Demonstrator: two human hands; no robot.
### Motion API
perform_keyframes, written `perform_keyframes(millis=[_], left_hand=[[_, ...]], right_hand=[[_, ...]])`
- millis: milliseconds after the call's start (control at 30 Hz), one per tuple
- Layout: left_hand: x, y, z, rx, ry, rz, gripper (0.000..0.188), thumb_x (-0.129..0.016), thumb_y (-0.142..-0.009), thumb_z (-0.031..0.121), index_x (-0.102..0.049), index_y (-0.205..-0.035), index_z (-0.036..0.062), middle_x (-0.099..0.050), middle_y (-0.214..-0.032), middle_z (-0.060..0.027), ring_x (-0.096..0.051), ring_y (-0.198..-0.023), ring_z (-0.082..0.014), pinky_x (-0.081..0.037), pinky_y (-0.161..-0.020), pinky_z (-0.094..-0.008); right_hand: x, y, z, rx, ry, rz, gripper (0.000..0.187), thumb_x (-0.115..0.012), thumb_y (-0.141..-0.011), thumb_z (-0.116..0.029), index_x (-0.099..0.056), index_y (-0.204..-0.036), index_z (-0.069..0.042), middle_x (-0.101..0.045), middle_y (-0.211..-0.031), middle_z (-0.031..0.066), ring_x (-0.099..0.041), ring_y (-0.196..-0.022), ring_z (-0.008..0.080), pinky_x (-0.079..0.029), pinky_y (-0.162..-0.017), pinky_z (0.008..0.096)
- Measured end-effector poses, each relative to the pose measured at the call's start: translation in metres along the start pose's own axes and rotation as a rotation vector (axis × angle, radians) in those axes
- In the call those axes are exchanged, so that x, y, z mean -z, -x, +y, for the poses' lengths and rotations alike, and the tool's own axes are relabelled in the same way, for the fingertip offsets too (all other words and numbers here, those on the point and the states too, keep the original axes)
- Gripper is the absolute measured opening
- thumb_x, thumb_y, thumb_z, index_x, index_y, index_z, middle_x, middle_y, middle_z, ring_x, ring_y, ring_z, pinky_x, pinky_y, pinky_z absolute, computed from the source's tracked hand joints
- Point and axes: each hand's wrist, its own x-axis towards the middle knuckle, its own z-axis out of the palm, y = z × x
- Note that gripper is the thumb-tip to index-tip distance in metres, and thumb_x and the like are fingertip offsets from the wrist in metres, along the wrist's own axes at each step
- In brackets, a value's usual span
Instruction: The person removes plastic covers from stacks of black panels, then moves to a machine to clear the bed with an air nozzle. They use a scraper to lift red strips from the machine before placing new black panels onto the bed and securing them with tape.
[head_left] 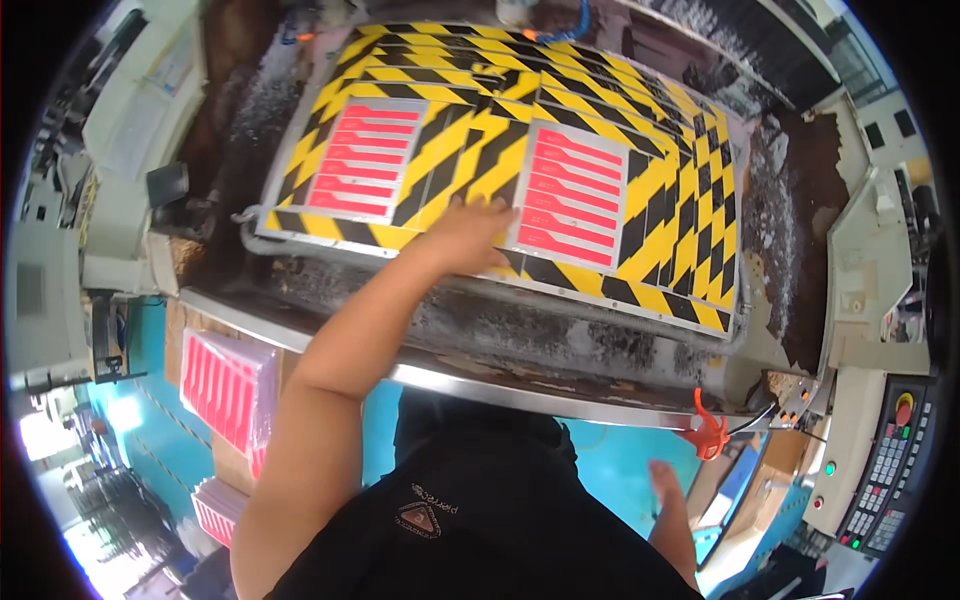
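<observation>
My left hand (470, 236) reaches over a plate (655, 290) covered in yellow and black striped tape. Its fingers are spread with nothing in them, close to the left edge of a light sheet with pink-red strip shapes (570, 195). Whether the fingertips touch that sheet I cannot tell. A second such sheet (367, 158) lies on the plate to the left of my hand. My right hand (664, 484) hangs low on the right, away from the plate and below an orange air gun (708, 432). Its fingers look stretched out and hold nothing visible.
Below the plate runs the machine bed's metal front edge (480, 392). Bagged pink-striped sheets (228, 388) are stacked at lower left, with another stack (216, 510) beneath. A control panel (885, 465) with a red knob stands at right. A blue hose (575, 25) shows at the top.
</observation>
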Motion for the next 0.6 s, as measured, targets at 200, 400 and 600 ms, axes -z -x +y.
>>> perform_keyframes(millis=[200,400,600], left_hand=[[0.033,0.179,0.080,-0.390,1.184,-0.409,0.073,-0.072,-0.094,0.021,-0.036,-0.155,0.0025,-0.044,-0.157,-0.0153,-0.043,-0.143,-0.0248,-0.036,-0.116,-0.0387],[-0.129,0.386,0.061,0.135,0.800,-0.437,0.074,-0.068,-0.096,0.040,-0.036,-0.156,0.0091,-0.057,-0.144,-0.0177,-0.054,-0.134,-0.0281,-0.043,-0.110,-0.0407],[-0.322,0.722,0.029,0.709,0.569,-0.180,0.059,-0.060,-0.095,0.053,-0.059,-0.138,0.0124,-0.065,-0.130,-0.0146,-0.061,-0.120,-0.0286,-0.046,-0.104,-0.0450]], right_hand=[[-0.083,0.051,-0.105,-0.179,-0.403,-0.426,0.032,-0.061,-0.100,-0.038,-0.067,-0.118,-0.012,-0.064,-0.082,0.0020,-0.056,-0.064,0.0130,-0.044,-0.052,0.0306],[-0.116,0.132,-0.189,0.213,-0.158,-0.496,0.028,-0.060,-0.100,-0.037,-0.066,-0.114,-0.014,-0.064,-0.080,0.0022,-0.056,-0.063,0.0146,-0.041,-0.051,0.0295],[-0.182,0.228,-0.173,0.199,0.029,-0.492,0.031,-0.063,-0.097,-0.039,-0.066,-0.115,-0.013,-0.065,-0.084,0.0042,-0.059,-0.070,0.0178,-0.047,-0.060,0.0358]])
